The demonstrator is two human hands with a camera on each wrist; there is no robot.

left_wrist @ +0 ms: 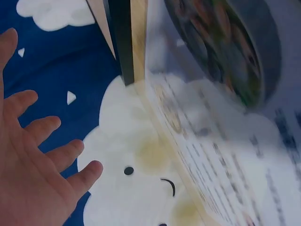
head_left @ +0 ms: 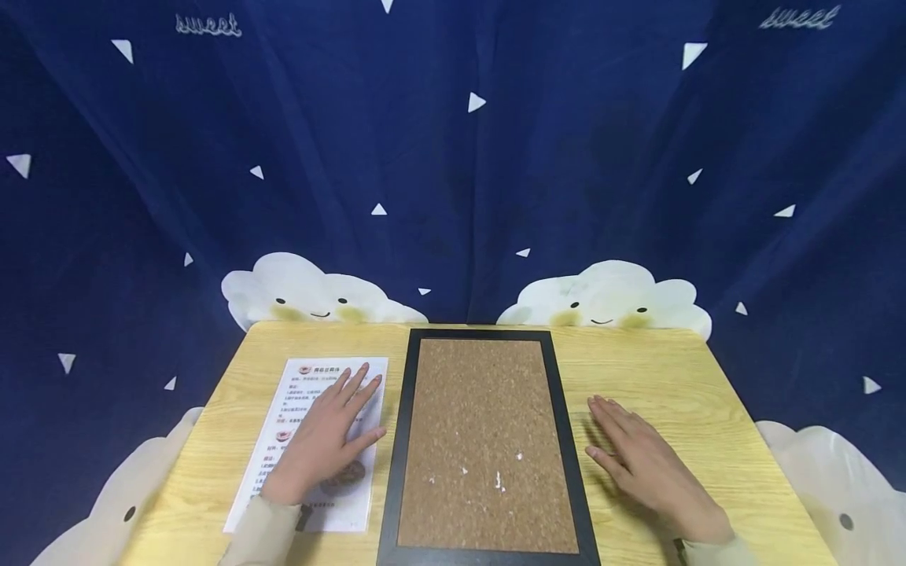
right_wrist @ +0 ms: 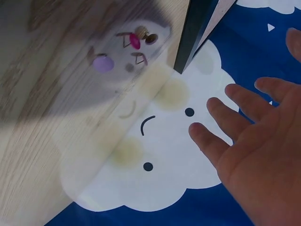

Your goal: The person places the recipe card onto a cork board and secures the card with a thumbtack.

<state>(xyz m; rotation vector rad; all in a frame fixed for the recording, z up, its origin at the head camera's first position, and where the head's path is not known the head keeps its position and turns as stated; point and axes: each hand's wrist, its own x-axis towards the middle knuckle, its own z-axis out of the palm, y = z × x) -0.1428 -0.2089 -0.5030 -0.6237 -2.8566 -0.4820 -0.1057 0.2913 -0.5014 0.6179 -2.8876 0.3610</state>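
Note:
My left hand [head_left: 318, 440] is spread over a printed sheet [head_left: 265, 448] on the left of the table, its fingers straight and holding nothing. Printed text and round food pictures show on the sheet, partly covered by the hand. To the right of a black-framed cork board [head_left: 488, 409], my right hand [head_left: 647, 464] stays over the wood with its fingers extended and nothing in them. Below that hand, in the right wrist view, lie several small pieces like thumbtacks, among them a pink one [right_wrist: 134, 41] and a purple one [right_wrist: 103, 63]. The hand hides them in the head view.
The cork board lies between the two hands on the light wooden table [head_left: 672, 369], with small white flecks on its lower half. Behind the table's far edge hangs a dark blue curtain [head_left: 453, 157] with white triangles and clouds.

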